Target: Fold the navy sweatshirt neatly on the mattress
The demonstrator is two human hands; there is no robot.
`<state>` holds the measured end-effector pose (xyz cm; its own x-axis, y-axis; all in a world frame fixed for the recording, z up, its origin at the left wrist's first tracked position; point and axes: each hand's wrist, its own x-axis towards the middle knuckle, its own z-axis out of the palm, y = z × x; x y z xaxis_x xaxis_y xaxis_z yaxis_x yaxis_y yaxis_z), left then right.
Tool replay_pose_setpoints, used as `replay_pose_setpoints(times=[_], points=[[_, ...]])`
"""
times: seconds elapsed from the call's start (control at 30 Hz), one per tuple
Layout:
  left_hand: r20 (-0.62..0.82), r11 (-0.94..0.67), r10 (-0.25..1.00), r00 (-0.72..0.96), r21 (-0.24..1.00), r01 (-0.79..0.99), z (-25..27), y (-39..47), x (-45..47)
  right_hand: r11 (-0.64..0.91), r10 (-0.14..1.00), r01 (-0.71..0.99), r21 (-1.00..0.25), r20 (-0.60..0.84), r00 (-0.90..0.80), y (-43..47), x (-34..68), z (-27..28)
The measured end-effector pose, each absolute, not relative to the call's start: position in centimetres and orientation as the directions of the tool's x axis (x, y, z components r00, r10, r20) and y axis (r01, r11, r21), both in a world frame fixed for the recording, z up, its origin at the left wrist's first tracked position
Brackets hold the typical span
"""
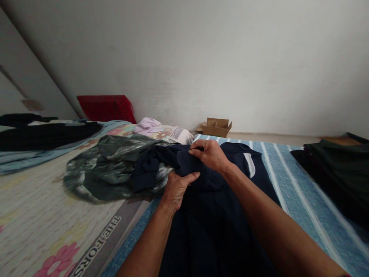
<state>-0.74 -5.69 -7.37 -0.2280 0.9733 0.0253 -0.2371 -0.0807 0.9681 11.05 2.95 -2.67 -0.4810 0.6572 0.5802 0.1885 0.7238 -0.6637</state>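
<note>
On striped bedding (291, 184), left hand (176, 188) and right hand (209, 154) pinch navy garment (213, 215)

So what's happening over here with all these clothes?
A person is handling a navy garment spread on a blue striped sheet. The left hand and right hand both pinch a bunched fold of it. A grey-green garment lies crumpled just to the left, dark clothes sit at the right, and a cardboard box stands by the wall.

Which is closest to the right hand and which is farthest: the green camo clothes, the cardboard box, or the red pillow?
From the right hand:
1. Green camo clothes, just to its left on the bed.
2. Cardboard box, behind it by the wall.
3. Red pillow, far back left.
</note>
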Motion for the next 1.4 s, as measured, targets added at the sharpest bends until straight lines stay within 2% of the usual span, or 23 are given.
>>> replay_pose_setpoints(times=[0.13, 0.27, 0.37, 0.6, 0.83, 1.07, 1.27, 1.4], points=[[0.044, -0.101, 0.943, -0.329, 0.982, -0.158, -8.2, -5.1, -1.3, 0.726, 0.659, 0.214, -0.654, 0.573, -0.488, 3.1, 10.6, -3.1], [0.075, -0.137, 0.937, -0.342, 0.978, -0.160, -8.7, -4.8, -1.6, 0.728, 0.656, 0.154, -0.668, 0.612, -0.442, 3.2, 11.0, -3.5], [0.083, -0.148, 0.937, -0.340, 0.975, -0.168, -8.7, -4.8, -1.5, 0.748, 0.645, 0.187, -0.637, 0.631, -0.431, 3.0, 11.7, -3.6], [0.112, -0.138, 0.929, -0.353, 0.989, -0.051, -8.6, -4.9, -1.4, 0.815, 0.577, 0.366, -0.449, 0.566, -0.589, 2.9, 12.7, -3.0], [0.140, -0.119, 0.913, -0.383, 0.990, 0.079, -7.9, -5.2, -1.1, 0.838, 0.537, 0.513, -0.184, 0.442, -0.719, 2.3, 12.6, -1.4], [0.181, -0.076, 0.889, -0.421, 0.964, 0.255, -8.7, -4.6, -2.1, 0.807, 0.576, 0.553, -0.206, 0.480, -0.662, 2.3, 12.7, -0.8], [0.213, -0.136, 0.881, -0.422, 0.969, 0.206, -9.0, -4.4, -2.4, 0.760, 0.642, 0.588, -0.278, 0.467, -0.608, 2.6, 12.5, -0.7], [0.163, -0.168, 0.898, -0.408, 0.985, 0.024, -8.8, -4.4, -2.1, 0.734, 0.660, 0.629, -0.258, 0.491, -0.569, 2.5, 12.2, -0.8]])
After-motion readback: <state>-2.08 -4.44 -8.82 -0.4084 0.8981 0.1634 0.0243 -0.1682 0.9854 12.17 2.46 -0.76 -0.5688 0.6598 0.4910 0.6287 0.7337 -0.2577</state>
